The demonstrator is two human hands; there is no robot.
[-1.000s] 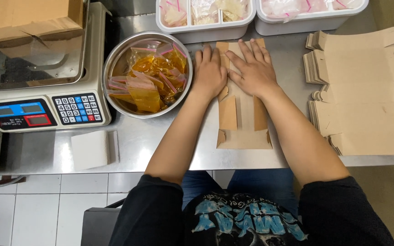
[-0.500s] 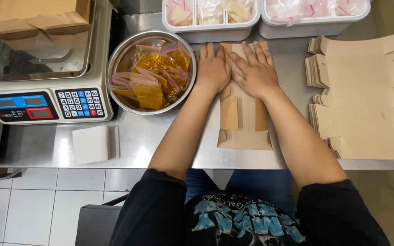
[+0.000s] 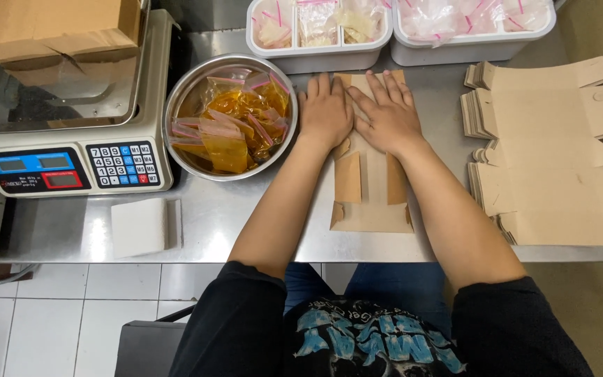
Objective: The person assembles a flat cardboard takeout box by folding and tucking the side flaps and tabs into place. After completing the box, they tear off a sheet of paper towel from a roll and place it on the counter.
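We see a stainless steel table with a dull glare on its top, white floor tiles with grey joints below its near edge, a dark chair seat under us, a tan floor strip at right.

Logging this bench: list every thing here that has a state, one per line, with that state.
left hand: flat, pressing the carton blank
right hand: flat, pressing the same blank
carton blank: unfolded, side flaps turned in
stack of blanks: flat, unfolded
steel bowl: holding sealed amber sachets
scale: carrying a brown box on its pan
white tubs: open, holding clear bags
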